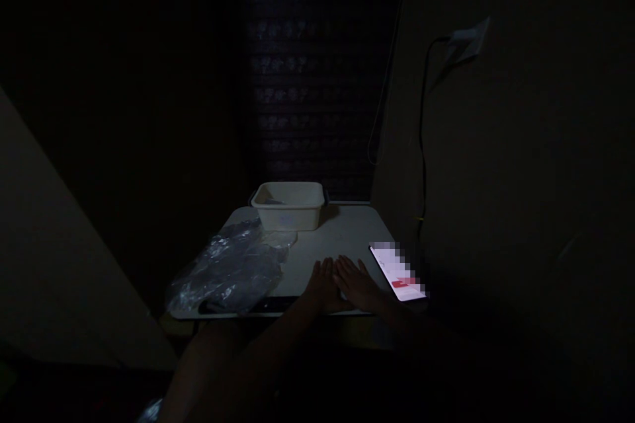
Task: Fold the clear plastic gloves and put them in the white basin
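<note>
Both hands rest side by side near the front edge of a small white table point(342, 228), their fingertips close together. My left hand point(323, 284) lies flat with fingers stretched out and holds nothing. Beside it, my right hand point(356, 283) is also flat, fingers slightly spread, with nothing in it. To the right of that hand lies a lit phone or tablet point(397, 274), its screen partly blurred. A crumpled clear plastic bag point(233, 268) spreads over the table's left side.
A white plastic tub point(290, 217) with dark handles stands at the table's back; something inside is hard to make out. A black cable point(421, 139) hangs from a wall plug point(466, 43) on the right. Behind the table is a dark window blind point(292, 92). The room is very dim.
</note>
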`<state>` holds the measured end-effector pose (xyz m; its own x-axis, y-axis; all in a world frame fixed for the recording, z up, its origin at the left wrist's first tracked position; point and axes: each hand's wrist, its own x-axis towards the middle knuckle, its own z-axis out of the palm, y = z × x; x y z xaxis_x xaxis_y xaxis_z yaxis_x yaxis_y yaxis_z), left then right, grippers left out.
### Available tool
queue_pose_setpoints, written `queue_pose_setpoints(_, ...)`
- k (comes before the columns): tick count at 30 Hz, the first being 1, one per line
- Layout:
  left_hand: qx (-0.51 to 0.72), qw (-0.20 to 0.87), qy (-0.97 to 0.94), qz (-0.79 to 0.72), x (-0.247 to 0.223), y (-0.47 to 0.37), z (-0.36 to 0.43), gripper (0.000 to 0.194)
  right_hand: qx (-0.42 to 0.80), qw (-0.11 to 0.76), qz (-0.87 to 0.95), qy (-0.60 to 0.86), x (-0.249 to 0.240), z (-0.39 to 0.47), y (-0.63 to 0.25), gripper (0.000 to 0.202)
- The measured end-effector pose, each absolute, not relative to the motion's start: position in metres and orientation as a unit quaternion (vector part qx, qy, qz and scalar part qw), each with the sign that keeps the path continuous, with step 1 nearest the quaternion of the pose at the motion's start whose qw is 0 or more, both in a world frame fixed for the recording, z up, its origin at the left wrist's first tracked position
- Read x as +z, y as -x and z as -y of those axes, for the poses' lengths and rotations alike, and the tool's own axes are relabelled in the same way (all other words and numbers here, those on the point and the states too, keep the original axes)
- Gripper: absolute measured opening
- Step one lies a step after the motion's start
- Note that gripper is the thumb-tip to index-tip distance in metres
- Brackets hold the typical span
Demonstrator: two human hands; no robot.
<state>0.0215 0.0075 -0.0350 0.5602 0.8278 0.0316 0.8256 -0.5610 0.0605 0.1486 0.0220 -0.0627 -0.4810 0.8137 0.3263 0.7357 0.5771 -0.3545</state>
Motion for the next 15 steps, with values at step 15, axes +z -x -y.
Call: queue_pose_setpoints(15,-0.010,-0.040,-0.882,-0.470,-0.0375,-0.0232,-0.0046,0.077,0.003,0.116,0.870,0.479,-0.0540,-0.0140,-0.1475,0.048)
